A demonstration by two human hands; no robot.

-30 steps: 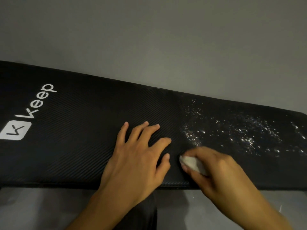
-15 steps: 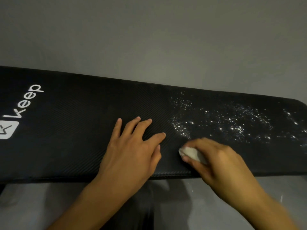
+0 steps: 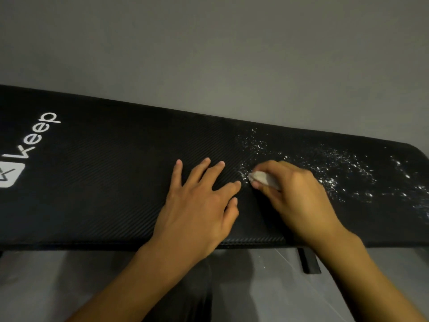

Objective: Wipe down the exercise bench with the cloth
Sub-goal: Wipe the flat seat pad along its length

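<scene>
A long black padded exercise bench [image 3: 104,182] runs across the view, with a white "Keep" logo [image 3: 34,140] at its left end. White droplets or specks [image 3: 336,168] cover its right part. My left hand [image 3: 199,205] lies flat on the bench top, fingers spread. Just to its right, my right hand [image 3: 294,196] grips a small wadded white cloth [image 3: 262,177] and holds it against the bench at the left edge of the speckled patch. Most of the cloth is hidden inside my fingers.
A grey floor [image 3: 209,54] lies beyond the bench and below its near edge. A black bench support [image 3: 308,261] shows under the near edge at right. Dark clothing [image 3: 185,293] fills the space between my forearms.
My right hand has carried the cloth up from the bench's near edge toward the middle, into the specks. My left hand has stayed flat on the bench.
</scene>
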